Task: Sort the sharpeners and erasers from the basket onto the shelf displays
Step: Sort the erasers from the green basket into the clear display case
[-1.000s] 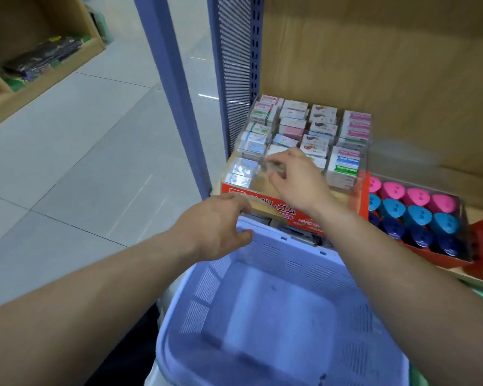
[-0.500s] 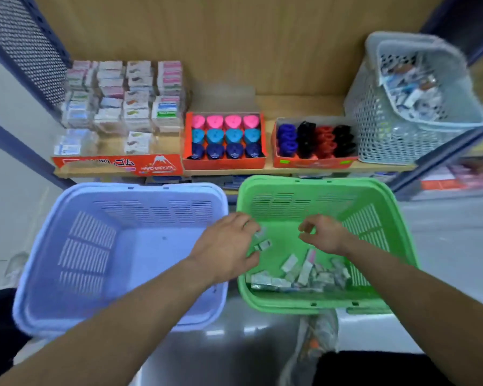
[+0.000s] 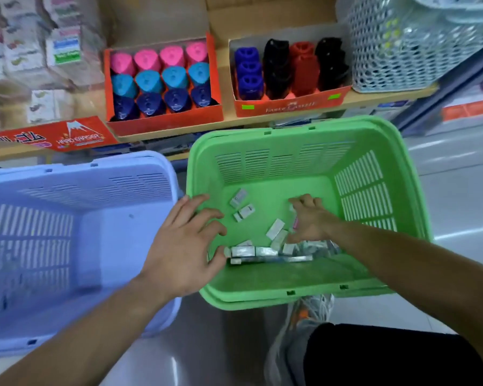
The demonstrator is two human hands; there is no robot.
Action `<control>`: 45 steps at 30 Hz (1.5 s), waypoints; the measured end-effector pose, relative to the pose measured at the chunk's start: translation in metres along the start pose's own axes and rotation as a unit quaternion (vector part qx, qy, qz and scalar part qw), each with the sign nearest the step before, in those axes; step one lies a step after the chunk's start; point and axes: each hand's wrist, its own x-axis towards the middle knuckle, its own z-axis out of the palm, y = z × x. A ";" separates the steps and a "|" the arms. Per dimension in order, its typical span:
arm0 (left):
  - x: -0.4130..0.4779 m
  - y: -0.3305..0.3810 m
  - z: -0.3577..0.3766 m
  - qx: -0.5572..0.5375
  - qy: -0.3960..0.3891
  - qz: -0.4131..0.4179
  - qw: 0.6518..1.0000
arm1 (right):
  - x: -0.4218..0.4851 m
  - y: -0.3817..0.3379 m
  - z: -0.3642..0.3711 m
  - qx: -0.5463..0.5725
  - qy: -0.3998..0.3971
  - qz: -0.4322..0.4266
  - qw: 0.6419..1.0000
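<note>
Silver-wrapped small pieces [image 3: 262, 250], erasers or sharpeners too blurred to tell apart, lie loose on the floor of the green basket [image 3: 290, 126], most along its near wall. Left hand [image 3: 187, 246] hovers over the left rim, fingers spread, holding nothing. Right hand [image 3: 310, 221] sits fingertips-down among the pieces; whether it pinches one cannot be told. Recommended: gather one kind per handful, then match it to its display on the shelf [image 3: 374, 99] above.
</note>
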 end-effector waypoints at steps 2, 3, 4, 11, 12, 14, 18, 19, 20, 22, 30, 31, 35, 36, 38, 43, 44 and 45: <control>0.001 0.001 0.000 -0.012 0.009 0.000 1.000 | 0.001 -0.001 0.006 0.022 -0.011 -0.022 0.999; 0.002 0.001 0.001 -0.019 0.015 -0.001 1.000 | 0.001 -0.004 0.009 0.039 -0.026 -0.035 0.998; 0.002 0.001 0.001 -0.025 0.020 0.000 0.999 | 0.001 -0.007 0.014 0.051 -0.042 -0.049 0.997; 0.003 0.002 0.003 -0.041 0.035 0.001 0.999 | -0.003 -0.034 0.035 0.078 -0.116 -0.107 0.984; 0.003 0.002 0.003 -0.042 0.034 0.001 0.999 | -0.003 -0.036 0.035 0.084 -0.127 -0.109 0.982; 0.003 0.002 0.003 -0.045 0.032 -0.001 0.998 | -0.001 -0.039 0.035 0.109 -0.144 -0.108 0.978; 0.003 0.002 0.004 -0.052 0.032 -0.001 0.998 | -0.002 -0.042 0.034 0.127 -0.121 -0.130 0.976; 0.003 0.002 0.003 -0.056 0.033 -0.001 0.998 | -0.002 -0.044 0.034 0.115 -0.110 -0.141 0.977; 0.003 0.002 0.003 -0.060 0.034 -0.002 0.998 | -0.002 -0.047 0.034 0.108 -0.102 -0.155 0.977; 0.003 0.002 0.003 -0.064 0.038 -0.004 0.997 | 0.001 -0.058 0.034 0.125 -0.112 -0.160 0.973; 0.004 0.004 0.000 -0.073 0.032 -0.012 0.997 | 0.017 -0.089 0.042 0.050 -0.161 -0.197 0.966; 0.004 0.004 0.000 -0.074 0.034 -0.013 0.997 | 0.017 -0.090 0.041 0.044 -0.171 -0.199 0.964; 0.004 0.003 0.001 -0.079 0.036 -0.010 0.996 | 0.020 -0.091 0.047 -0.003 -0.144 -0.210 0.967; 0.004 0.003 0.001 -0.077 0.035 -0.011 0.996 | 0.021 -0.092 0.046 -0.016 -0.144 -0.214 0.966; 0.004 0.003 0.001 -0.076 0.033 -0.009 0.997 | 0.022 -0.093 0.044 -0.047 -0.158 -0.215 0.963; 0.004 0.002 0.001 -0.075 0.035 -0.004 0.997 | 0.017 -0.084 0.043 -0.067 -0.168 -0.247 0.952; 0.004 0.002 0.002 -0.074 0.036 -0.003 0.997 | 0.015 -0.081 0.043 -0.068 -0.165 -0.250 0.952; 0.004 0.002 0.003 -0.075 0.038 -0.001 0.996 | 0.015 -0.080 0.043 -0.069 -0.166 -0.250 0.951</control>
